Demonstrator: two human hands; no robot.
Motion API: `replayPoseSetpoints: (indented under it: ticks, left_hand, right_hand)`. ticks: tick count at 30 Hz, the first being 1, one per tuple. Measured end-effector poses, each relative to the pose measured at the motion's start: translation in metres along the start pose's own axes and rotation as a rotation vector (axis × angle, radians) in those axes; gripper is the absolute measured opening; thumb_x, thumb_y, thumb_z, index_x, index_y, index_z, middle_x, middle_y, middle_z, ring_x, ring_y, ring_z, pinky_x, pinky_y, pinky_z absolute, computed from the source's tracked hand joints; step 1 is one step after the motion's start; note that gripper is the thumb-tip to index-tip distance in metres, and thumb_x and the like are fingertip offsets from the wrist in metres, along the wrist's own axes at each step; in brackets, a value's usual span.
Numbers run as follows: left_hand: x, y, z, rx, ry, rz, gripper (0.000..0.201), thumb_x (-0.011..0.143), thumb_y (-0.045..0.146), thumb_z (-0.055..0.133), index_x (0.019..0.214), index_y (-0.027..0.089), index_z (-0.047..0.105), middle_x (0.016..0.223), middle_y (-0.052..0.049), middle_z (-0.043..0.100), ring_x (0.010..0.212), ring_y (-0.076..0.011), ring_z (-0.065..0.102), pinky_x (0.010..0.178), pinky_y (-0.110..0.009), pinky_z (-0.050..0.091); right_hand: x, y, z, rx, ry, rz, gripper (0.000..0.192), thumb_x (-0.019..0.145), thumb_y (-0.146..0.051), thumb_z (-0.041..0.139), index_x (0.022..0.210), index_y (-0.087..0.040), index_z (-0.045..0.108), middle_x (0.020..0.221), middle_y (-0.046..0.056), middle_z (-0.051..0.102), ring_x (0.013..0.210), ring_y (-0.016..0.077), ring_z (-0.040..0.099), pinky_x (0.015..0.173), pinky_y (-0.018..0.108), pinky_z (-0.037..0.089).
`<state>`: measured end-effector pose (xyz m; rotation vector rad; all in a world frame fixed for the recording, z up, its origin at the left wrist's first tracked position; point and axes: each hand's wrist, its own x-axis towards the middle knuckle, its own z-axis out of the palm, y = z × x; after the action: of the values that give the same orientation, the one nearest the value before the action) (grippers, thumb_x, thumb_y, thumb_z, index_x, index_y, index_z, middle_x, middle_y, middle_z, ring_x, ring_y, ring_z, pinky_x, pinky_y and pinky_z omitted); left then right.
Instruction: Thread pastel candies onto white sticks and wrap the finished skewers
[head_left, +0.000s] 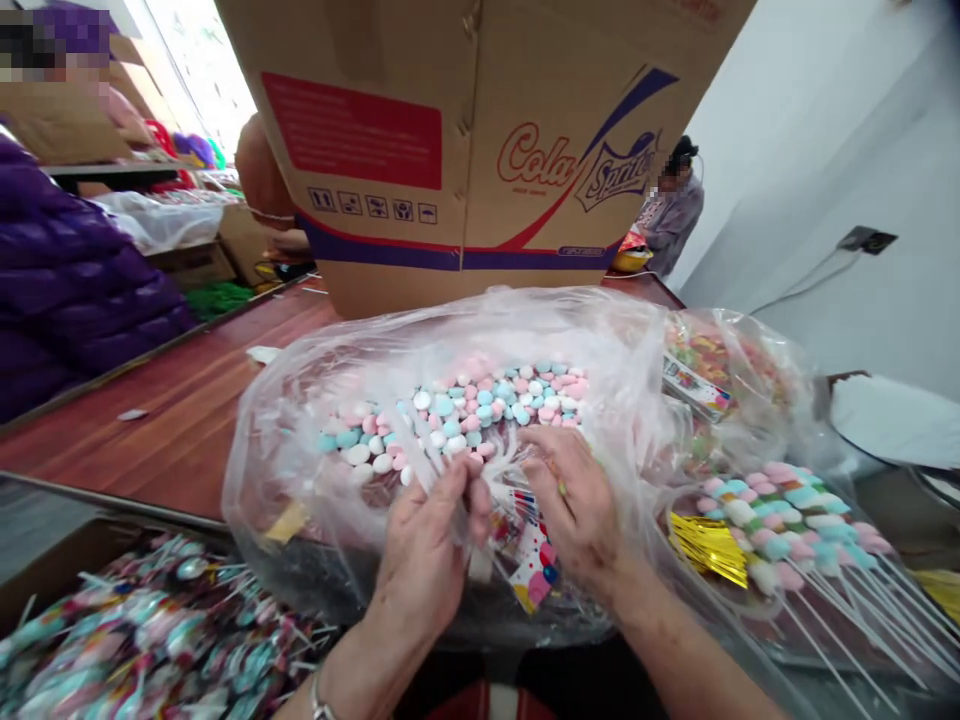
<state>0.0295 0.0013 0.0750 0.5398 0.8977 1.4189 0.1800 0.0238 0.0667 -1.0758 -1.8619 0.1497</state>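
Note:
My left hand (pixel 431 540) is closed, thumb and fingers pinched at the gathered clear plastic of a small printed bag (pixel 534 570). Whitish blurred strips (pixel 420 445) stick up beside its fingertips; I cannot make out what they are. From the other side my right hand (pixel 574 500) curls its fingers at the same bag's gathered top. The bag hangs between the hands, with coloured dots on its printed part. Just beyond them, pink, blue and white candies (pixel 480 400) lie in a large clear plastic bag (pixel 262 440) spread over the table.
A big cardboard box (pixel 390 130) stands behind the candies. At right lie marshmallow skewers (pixel 795 520), gold twist ties (pixel 709 550) and a bag of wrapped candy (pixel 742 360). Lower left, a box holds many wrapped lollipops (pixel 165 620). Other people (pixel 675 215) sit across the red-brown table (pixel 187 400).

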Motion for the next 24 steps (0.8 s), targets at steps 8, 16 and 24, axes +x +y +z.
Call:
replayPoseSetpoints:
  ticks: [8, 16, 24]
  left_hand:
    - [0.012, 0.005, -0.044, 0.065, 0.219, 0.18, 0.027, 0.07, 0.036, 0.081, 0.074, 0.014, 0.066, 0.051, 0.004, 0.059, 0.042, -0.0079, 0.046, 0.04, -0.018, 0.037]
    - [0.018, -0.005, -0.051, 0.118, 0.25, 0.11, 0.031, 0.066, 0.038, 0.082, 0.077, 0.014, 0.066, 0.051, 0.005, 0.059, 0.041, -0.0079, 0.045, 0.039, -0.019, 0.034]
    - [0.022, -0.008, -0.051, 0.182, 0.205, 0.043, 0.033, 0.064, 0.039, 0.083, 0.079, 0.013, 0.067, 0.054, 0.005, 0.059, 0.035, -0.0048, 0.04, 0.034, -0.016, 0.026]
  right_hand:
    - [0.06, 0.008, 0.093, -0.35, -0.622, -0.491, 0.026, 0.098, -0.023, 0.05, 0.121, -0.022, 0.064, 0.127, 0.009, 0.063, 0.114, 0.0277, 0.052, 0.093, 0.042, 0.045]
    - [0.068, 0.045, 0.069, -0.559, -0.754, -0.49, 0.019, 0.098, -0.019, 0.052, 0.109, -0.018, 0.068, 0.123, 0.012, 0.062, 0.111, 0.0261, 0.051, 0.087, 0.039, 0.047]
    - [0.074, 0.087, 0.012, -0.701, -0.68, -0.23, 0.033, 0.093, -0.007, 0.051, 0.118, -0.02, 0.069, 0.129, 0.016, 0.059, 0.118, 0.031, 0.049, 0.099, 0.044, 0.042]
